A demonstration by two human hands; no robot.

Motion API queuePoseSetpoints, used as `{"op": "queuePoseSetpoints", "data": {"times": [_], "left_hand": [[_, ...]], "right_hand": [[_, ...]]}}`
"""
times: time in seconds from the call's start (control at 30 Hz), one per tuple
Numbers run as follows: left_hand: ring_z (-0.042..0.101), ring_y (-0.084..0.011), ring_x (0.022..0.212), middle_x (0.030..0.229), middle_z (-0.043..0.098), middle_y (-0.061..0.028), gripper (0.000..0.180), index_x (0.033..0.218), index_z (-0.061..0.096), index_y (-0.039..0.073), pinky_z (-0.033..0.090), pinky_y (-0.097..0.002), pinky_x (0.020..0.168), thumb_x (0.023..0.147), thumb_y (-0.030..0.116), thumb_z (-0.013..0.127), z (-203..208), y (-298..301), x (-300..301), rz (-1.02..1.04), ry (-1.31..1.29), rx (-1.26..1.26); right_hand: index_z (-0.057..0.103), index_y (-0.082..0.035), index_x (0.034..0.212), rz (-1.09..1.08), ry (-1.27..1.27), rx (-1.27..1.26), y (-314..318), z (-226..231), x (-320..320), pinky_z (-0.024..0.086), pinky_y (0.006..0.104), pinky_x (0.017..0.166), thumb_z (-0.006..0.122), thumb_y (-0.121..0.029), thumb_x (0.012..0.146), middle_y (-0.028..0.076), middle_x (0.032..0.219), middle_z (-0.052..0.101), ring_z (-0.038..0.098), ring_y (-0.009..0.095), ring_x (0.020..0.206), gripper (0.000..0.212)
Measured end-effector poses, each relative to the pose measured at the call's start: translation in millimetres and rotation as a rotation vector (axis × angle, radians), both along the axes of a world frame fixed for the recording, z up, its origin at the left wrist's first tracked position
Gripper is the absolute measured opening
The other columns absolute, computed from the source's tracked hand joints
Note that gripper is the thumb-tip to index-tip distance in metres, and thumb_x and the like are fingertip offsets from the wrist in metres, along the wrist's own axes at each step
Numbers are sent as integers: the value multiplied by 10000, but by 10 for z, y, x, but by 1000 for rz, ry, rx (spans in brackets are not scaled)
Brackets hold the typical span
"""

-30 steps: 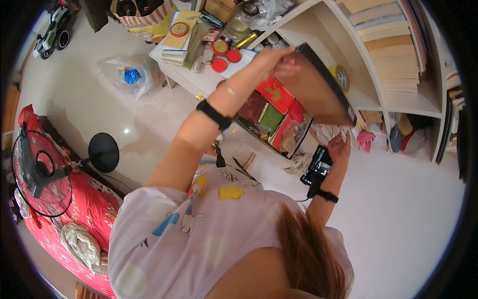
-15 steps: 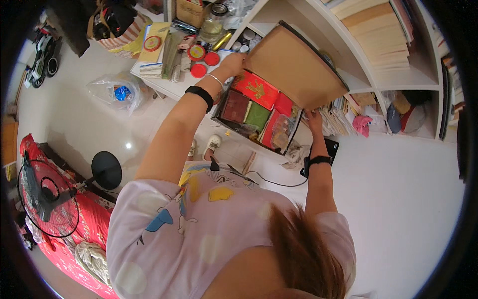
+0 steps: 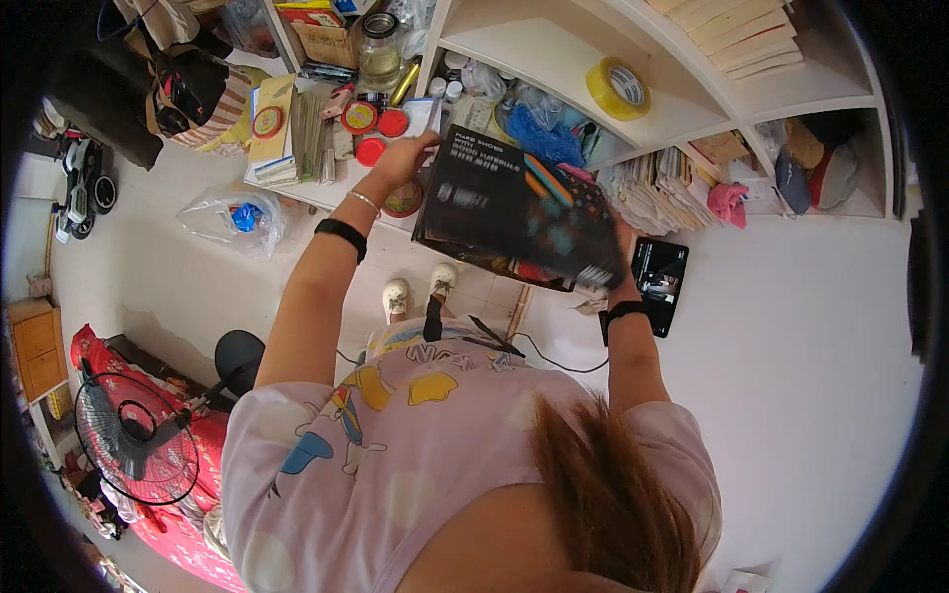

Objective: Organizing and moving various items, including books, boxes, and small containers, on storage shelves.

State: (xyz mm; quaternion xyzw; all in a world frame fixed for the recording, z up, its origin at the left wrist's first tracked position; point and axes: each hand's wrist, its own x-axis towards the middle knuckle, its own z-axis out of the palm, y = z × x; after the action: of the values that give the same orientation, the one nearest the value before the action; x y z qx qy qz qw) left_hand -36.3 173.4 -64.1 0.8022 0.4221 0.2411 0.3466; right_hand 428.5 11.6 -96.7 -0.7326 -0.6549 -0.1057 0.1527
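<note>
The black printed lid (image 3: 494,203) of a shoebox lies over the open box (image 3: 474,259), whose near wall and a strip of its contents show below the lid's near edge. My left hand (image 3: 400,161) is at the lid's far left corner, fingers closed at its edge. On the opposite side my right hand (image 3: 624,269) holds the lid's right edge; its fingers are partly hidden and the lid is blurred there. Red round lids (image 3: 371,151) and a round tin (image 3: 403,201) sit near my left hand.
A stack of booklets (image 3: 311,138) and a glass jar (image 3: 380,54) stand at the far left of the surface. White shelves hold a yellow tape roll (image 3: 619,87), a blue bag (image 3: 544,136) and papers (image 3: 652,188). A black tablet (image 3: 659,282) lies right; a fan (image 3: 136,435) stands left.
The lid has swung down from its raised tilt, its printed top now facing up and covering the red and green things in the box. My left hand has moved left and lower.
</note>
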Motion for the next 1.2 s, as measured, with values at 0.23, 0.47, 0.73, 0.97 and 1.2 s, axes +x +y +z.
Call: {"op": "queuePoseSetpoints", "data": {"times": [0.23,0.47,0.73,0.97,1.2], "left_hand": [[603,-333,877,939,619,-205,388,1171,521,64,471,-380,739,796,162,519,13,-232,-123,85,-178,-226],[574,-252,937,1003,586,-179,714,1131,468,-90,444,-375,816,774,508,626,303,-1173,110,268,8,-383],[570,-161,755,868,567,-126,641,990,516,-61,481,-261,621,699,472,720,333,-1490,30,587,-437,-707],[584,-153,694,812,576,-114,622,912,502,-71,500,-267,568,660,428,774,337,-1547,-71,531,-484,-939],[512,-229,1023,1106,462,-152,789,1180,329,-98,486,-374,858,715,379,751,-109,-1682,-37,592,-685,-1165]], "right_hand": [[521,-43,1212,-192,863,-154,-256,493,-285,441,355,827,469,-204,905,171,1059,617,592,277,936,351],[515,5,1176,-392,868,-454,-845,950,-1236,422,404,879,505,-518,853,170,1132,544,490,251,1089,614],[470,56,1163,-539,1201,-423,-1030,761,-1168,538,328,590,549,-515,832,181,1101,532,594,258,898,665],[449,80,1186,-590,1261,-447,-1039,840,-1282,547,380,712,557,-550,811,199,1127,519,579,280,952,741],[383,96,1248,-608,1378,-577,-1127,478,-1208,528,397,774,552,-642,757,197,1192,502,572,291,998,903]]}}
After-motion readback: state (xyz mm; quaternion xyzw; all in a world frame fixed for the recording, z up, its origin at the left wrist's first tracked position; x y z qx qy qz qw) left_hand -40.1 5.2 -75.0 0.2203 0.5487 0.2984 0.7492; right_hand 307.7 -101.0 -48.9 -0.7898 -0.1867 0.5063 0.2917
